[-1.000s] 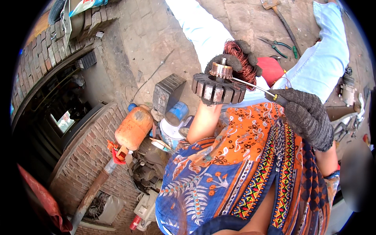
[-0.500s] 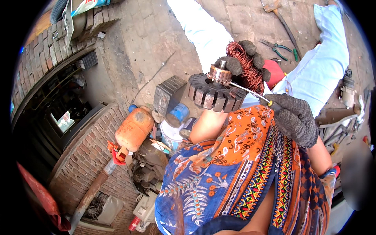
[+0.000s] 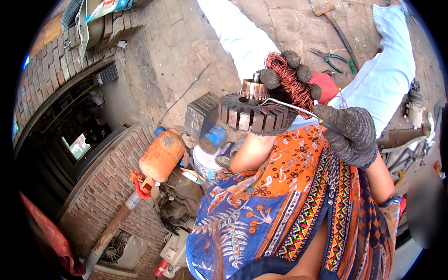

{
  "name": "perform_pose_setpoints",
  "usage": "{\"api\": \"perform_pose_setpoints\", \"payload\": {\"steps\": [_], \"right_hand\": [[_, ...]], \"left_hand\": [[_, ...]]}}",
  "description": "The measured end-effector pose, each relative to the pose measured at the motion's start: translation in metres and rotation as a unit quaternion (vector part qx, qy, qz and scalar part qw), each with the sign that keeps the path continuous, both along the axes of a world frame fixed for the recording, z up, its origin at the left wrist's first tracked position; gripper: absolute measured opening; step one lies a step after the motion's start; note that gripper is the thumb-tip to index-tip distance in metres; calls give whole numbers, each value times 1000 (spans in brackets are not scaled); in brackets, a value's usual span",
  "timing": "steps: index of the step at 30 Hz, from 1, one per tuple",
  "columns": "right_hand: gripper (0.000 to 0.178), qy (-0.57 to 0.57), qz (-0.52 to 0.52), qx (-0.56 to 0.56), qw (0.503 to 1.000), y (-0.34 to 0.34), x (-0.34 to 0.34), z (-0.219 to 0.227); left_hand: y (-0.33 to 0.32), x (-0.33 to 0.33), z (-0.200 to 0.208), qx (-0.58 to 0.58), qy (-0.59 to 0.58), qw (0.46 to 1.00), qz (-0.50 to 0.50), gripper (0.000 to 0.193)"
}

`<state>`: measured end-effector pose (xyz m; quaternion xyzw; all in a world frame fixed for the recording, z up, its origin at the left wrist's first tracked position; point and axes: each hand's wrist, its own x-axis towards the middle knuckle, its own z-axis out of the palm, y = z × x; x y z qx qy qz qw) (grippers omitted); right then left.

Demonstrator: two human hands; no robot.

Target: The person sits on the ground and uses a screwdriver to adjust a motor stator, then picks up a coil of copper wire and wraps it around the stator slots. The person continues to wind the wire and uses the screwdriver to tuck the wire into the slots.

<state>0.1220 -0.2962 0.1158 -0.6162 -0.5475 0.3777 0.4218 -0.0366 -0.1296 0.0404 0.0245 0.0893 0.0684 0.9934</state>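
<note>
My left hand (image 3: 304, 73), in a dark knit glove, is closed around a motor armature and a tangled bundle of copper wire (image 3: 288, 77). The armature's slotted dark core (image 3: 252, 115) faces me, its copper commutator (image 3: 254, 90) and shaft end pointing up. Gloved too, my right hand (image 3: 352, 135) grips a thin metal rod tool (image 3: 291, 105) with a bent tip and a bit of yellow near the handle. That tip lies at the core's upper face, beside the commutator. The handle is mostly hidden in my fist.
Pliers (image 3: 333, 59) and a hammer (image 3: 331, 18) lie on the brick floor beyond my hands. To the left stand a dark ribbed block (image 3: 201, 114), a blue can (image 3: 213, 138), a white bucket (image 3: 203, 161) and an orange tank (image 3: 161, 156). Metal parts (image 3: 413, 112) sit at right.
The armature has shifted slightly left and tilted, showing more of the core's side. The rod's tip has moved left, and its bend now shows beside the commutator. My right hand has turned a little.
</note>
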Motion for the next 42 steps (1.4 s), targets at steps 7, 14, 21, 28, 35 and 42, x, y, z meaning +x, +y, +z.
{"api": "perform_pose_setpoints", "payload": {"steps": [7,14,21,28,35,42], "right_hand": [[45,-75,-28,12,997,-2,-10,-2],[37,153,-68,-20,986,-7,-19,-3],[39,136,-24,-85,987,-6,-7,8],[35,291,4,-154,944,-8,12,8],[37,272,17,-242,931,6,21,20],[36,343,44,-255,903,9,30,14]], "left_hand": [[2,-4,1,-7,4,1000,-10,49],[1,-9,1,-15,8,1000,-8,51],[2,-11,2,-30,11,999,-14,52],[10,-36,-31,43,46,996,-66,51],[8,-40,-43,83,101,989,-69,44],[-6,-25,2,277,149,949,9,40]]}}
